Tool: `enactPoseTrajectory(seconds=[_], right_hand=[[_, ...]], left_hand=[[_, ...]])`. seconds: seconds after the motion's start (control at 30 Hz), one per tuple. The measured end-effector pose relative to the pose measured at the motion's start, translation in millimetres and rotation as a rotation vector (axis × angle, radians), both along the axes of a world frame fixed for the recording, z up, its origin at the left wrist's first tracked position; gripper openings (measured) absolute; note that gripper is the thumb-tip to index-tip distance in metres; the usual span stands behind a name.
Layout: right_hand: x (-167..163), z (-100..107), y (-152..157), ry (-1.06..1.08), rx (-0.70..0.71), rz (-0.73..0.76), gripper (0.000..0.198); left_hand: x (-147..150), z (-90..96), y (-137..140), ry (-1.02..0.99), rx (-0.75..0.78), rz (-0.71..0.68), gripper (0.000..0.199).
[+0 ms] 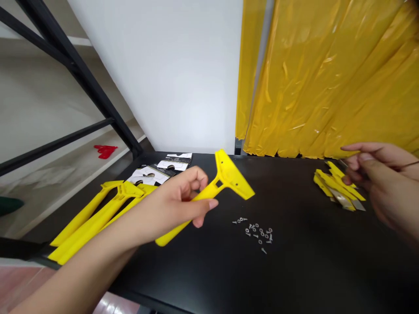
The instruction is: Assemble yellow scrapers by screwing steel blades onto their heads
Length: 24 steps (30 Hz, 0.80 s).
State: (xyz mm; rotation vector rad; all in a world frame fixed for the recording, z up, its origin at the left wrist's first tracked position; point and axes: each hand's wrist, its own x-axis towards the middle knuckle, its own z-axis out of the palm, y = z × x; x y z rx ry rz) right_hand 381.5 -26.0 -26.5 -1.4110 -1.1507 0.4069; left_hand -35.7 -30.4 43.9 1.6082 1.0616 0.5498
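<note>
My left hand (185, 198) is closed around the handle of a yellow plastic scraper (234, 176), which is tilted, its wide head up and to the right. Two small holes show in that head. Over at the right, my right hand (381, 179) has its thumb and fingers pinched, with a thin dark rod (410, 165) sticking out behind it; its exact kind I cannot make out. Beside and partly behind those fingers lies a pile of yellow strips with metal blades (338, 185). Small screws and rings (260, 231) are scattered on the black table between the hands.
Several more yellow scraper handles (94, 213) lie at the left. Black-and-white printed packaging cards (150, 174) are behind my left hand. A black metal frame (88, 96) rises at the left, and yellow plastic sheeting (327, 78) hangs at the back right.
</note>
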Motion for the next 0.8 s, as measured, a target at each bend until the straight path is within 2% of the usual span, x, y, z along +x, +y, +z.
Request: enactPoseTrajectory(seconds=[0.07, 0.2, 0.33, 0.43, 0.63, 0.8], right_hand=[[10.8, 6.8, -1.5, -0.101, -0.06, -0.067, 0.029], [26.5, 16.9, 0.5, -0.341, -0.371, -0.091, 0.033], [37.6, 8.7, 12.0, -0.574, -0.654, -0.053, 0.04], [42.3, -0.1, 18.3, -0.71, -0.79, -0.027, 0.04], [33.9, 0.1, 10.0, -0.889, -0.883, -0.028, 0.03], [38.9, -15.0, 1.1, -1.022, -0.823, -0.116, 0.039]], left_hand=[[19.7, 2.5, 10.9, -0.183, -0.137, -0.082, 0.027], [49.0, -13.6, 23.0, -0.409, -0.339, -0.102, 0.024], [53.4, -39.1, 27.0, -0.478, -0.435, -0.024, 0.029], [49.1, -48.6, 28.7, -0.488, -0.468, 0.03, 0.029], [46.3, -47.3, 26.2, -0.465, -0.458, 0.006, 0.028], [45.5, -46.6, 22.3, -0.454, -0.442, -0.014, 0.029]])
